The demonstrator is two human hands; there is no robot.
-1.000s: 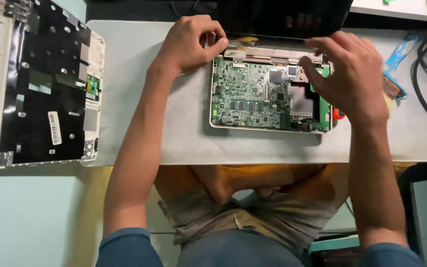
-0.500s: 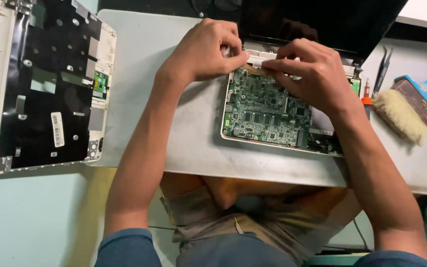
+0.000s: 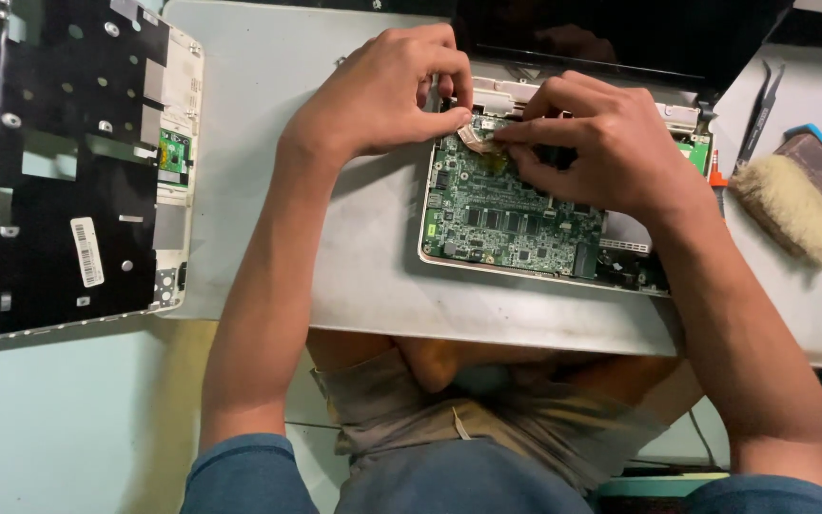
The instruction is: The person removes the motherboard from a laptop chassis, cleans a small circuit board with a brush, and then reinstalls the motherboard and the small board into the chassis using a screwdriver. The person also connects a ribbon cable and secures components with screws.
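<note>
Cover panel lies inside-up at far left, well clear. Left hand pinches a small coppery strip at the top edge of the bare green board in the opened laptop; right hand has its fingertips pressed on that same strip. Tug too hard and I'd guess it tears or lifts its connector. Tweezers and brush sit right, the dark screen crowding behind.

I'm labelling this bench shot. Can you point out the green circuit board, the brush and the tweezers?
green circuit board (image 3: 511, 224): head view, middle of the bare board.
brush (image 3: 784, 211): head view, on its pale bristles.
tweezers (image 3: 761, 100): head view, midway along the dark arms.
</note>
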